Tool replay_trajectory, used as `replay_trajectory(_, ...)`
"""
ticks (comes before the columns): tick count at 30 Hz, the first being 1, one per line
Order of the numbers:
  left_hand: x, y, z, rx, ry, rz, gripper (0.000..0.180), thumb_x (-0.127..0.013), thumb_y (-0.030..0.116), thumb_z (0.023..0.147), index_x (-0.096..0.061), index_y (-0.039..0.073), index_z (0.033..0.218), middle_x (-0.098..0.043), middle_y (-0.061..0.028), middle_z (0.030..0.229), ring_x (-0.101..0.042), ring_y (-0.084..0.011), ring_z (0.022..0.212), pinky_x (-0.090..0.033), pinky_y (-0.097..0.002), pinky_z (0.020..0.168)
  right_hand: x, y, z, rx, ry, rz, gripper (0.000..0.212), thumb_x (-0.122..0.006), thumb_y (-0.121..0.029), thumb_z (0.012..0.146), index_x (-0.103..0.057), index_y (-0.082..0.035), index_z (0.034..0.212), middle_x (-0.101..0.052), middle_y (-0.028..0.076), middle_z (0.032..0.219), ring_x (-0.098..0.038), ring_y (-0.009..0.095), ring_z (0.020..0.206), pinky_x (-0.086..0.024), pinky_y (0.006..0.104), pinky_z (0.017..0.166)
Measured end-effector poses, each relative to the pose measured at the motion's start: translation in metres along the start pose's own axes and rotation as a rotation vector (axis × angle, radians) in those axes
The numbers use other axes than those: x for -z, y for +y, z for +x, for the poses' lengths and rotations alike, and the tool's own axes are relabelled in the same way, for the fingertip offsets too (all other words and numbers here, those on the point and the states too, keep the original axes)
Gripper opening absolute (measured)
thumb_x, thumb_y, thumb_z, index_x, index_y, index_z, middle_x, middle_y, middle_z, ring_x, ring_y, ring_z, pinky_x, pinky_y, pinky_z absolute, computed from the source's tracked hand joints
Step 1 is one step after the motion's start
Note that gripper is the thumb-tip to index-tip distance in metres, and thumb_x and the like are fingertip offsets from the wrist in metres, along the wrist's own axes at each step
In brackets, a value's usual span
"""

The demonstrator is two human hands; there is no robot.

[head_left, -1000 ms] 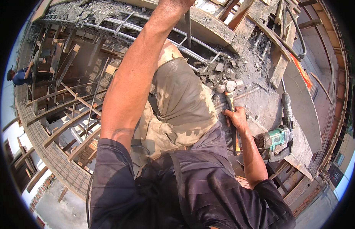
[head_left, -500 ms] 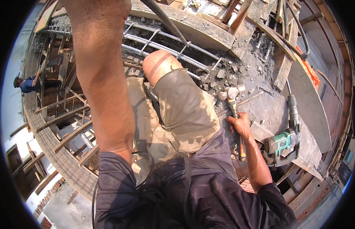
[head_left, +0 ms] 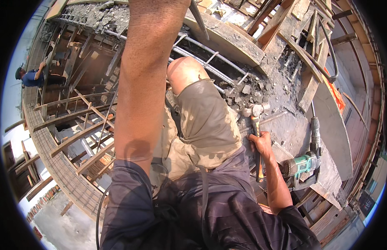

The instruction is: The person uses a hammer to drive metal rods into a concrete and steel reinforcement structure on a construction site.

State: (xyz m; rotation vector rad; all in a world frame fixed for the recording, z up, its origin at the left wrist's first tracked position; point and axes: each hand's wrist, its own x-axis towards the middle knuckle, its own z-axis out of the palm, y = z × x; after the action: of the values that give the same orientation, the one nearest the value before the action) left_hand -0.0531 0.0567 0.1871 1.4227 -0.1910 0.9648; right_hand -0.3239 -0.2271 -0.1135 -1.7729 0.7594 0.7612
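Note:
My right hand (head_left: 262, 143) is closed around the handle of a hammer (head_left: 256, 121). The hammer's dusty metal head rests over the broken concrete, and its handle points back toward me. My left forearm (head_left: 143, 71) stretches forward past the top edge, so that hand is out of view. Near it, the end of a dark metal bar (head_left: 200, 21) hangs above the ribbed rebar cage (head_left: 210, 58); what holds the bar is not visible. Concrete rubble (head_left: 247, 89) lies between the rebar's end and the hammer head.
A green power drill (head_left: 302, 164) with a long bit lies right of my right hand. Boards (head_left: 304, 56) and a bent hose (head_left: 333, 73) are at the far right. Left, wooden beams (head_left: 81, 137) span a drop. Another person (head_left: 33, 78) in blue stands at far left.
The view has shifted, and my left forearm now appears farther right. The dark bar's tip has lifted from the rebar area. My right hand stays on the hammer.

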Motion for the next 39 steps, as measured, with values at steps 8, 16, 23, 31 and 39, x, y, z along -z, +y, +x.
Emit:
replay_trajectory(8,0.012,-0.173,-0.109,0.429,-0.177,0.161,0.053,-0.052,0.05,0.103,-0.064,-0.001,0.091,-0.053,-0.0013,0.063,-0.05,-0.0135,0.063,-0.042,-0.033,0.062,0.006,-0.002,-0.006,-0.005,0.036,0.025,0.023,-0.072,-0.012,0.08,-0.06,-0.001,0.064,-0.059,0.007,0.053,-0.052,0.016,0.038,-0.041,0.0311,0.04)
replay_trajectory(16,0.008,-0.129,-0.069,0.413,-0.196,0.098,0.065,-0.049,0.055,0.102,-0.046,0.004,0.061,-0.043,-0.0011,0.051,-0.041,-0.016,0.05,-0.036,-0.0386,0.054,-0.017,-0.01,-0.037,0.251,0.413,-0.282,0.029,-0.075,-0.02,0.081,-0.064,0.002,0.096,-0.065,0.013,0.073,-0.062,0.022,0.064,-0.049,0.037,0.062)
replay_trajectory(23,0.01,-0.147,-0.086,0.594,-0.259,0.033,0.064,-0.055,0.056,0.098,-0.051,0.002,0.064,-0.048,-0.005,0.053,-0.045,-0.0164,0.054,-0.039,-0.0379,0.057,-0.012,-0.032,-0.064,0.213,0.4,-0.179,0.028,-0.067,-0.027,0.092,-0.061,0.0,0.091,-0.052,0.006,0.066,-0.049,0.016,0.061,-0.042,0.0367,0.058)
replay_trajectory(31,-0.016,-0.13,-0.11,0.205,-0.55,0.122,0.069,-0.052,0.061,0.099,-0.06,0.002,0.064,-0.049,-0.0069,0.047,-0.05,-0.0158,0.049,-0.042,-0.0381,0.049,0.011,-0.167,-0.14,0.835,0.319,0.348,0.024,-0.06,-0.025,0.102,-0.054,-0.003,0.108,-0.046,-0.002,0.07,-0.041,0.005,0.053,-0.037,0.0214,0.046)
replay_trajectory(39,-0.028,-0.126,-0.139,0.183,-0.776,0.151,0.028,-0.063,0.032,0.095,-0.071,0.006,0.1,-0.069,-0.018,0.075,-0.07,-0.0309,0.068,-0.054,-0.0426,0.064,-0.003,-0.238,-0.144,1.008,0.301,0.433,0.028,-0.057,-0.032,0.104,-0.052,-0.004,0.109,-0.045,-0.003,0.077,-0.037,0.002,0.056,-0.032,0.0195,0.045)
